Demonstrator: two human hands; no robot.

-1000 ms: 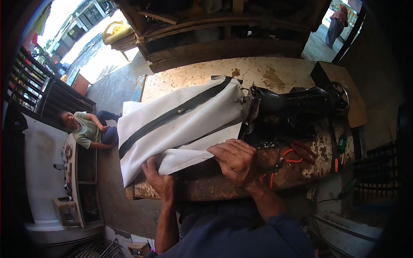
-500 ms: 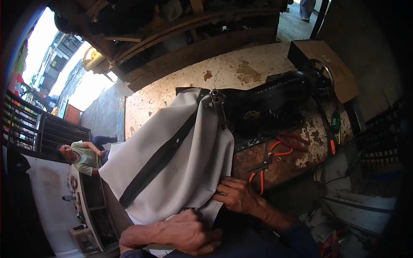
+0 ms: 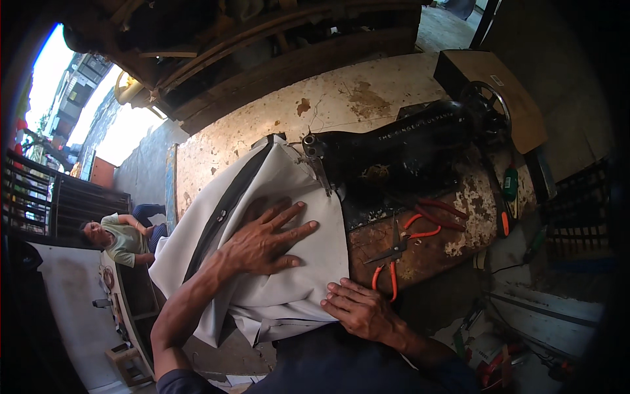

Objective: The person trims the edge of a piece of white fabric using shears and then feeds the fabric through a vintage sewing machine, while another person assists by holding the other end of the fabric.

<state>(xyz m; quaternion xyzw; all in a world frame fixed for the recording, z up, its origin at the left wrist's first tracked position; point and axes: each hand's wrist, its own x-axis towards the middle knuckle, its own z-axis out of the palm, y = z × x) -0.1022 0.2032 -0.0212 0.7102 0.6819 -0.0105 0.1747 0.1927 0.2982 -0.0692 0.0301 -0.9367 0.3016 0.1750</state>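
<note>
A large piece of light grey sheet material (image 3: 308, 259), looking like vinyl, lies draped over the table's near edge. A black zipper (image 3: 226, 203) runs down its left side, its pull showing partway along. My left hand (image 3: 266, 243) rests palm down on the sheet with fingers spread. At the sheet's near right edge, my right hand (image 3: 361, 312) lies with fingers stretched over the material; its thumb is hidden. The far end of the sheet is beside the needle end of a black sewing machine (image 3: 400, 148). Whether the needle is in the material cannot be made out.
Black scissors (image 3: 396, 249) with orange handles and red-handled pliers (image 3: 441, 213) lie on the worn wooden table (image 3: 374, 226). A green bottle (image 3: 510, 184) stands farther right. A cardboard box (image 3: 505, 98) sits behind the handwheel. Another person (image 3: 125, 236) is at the far left.
My left hand has risen from the near edge and opened flat on the sheet. The sheet is smoother, its zipper shifted left. My right hand's fingers have straightened at the edge.
</note>
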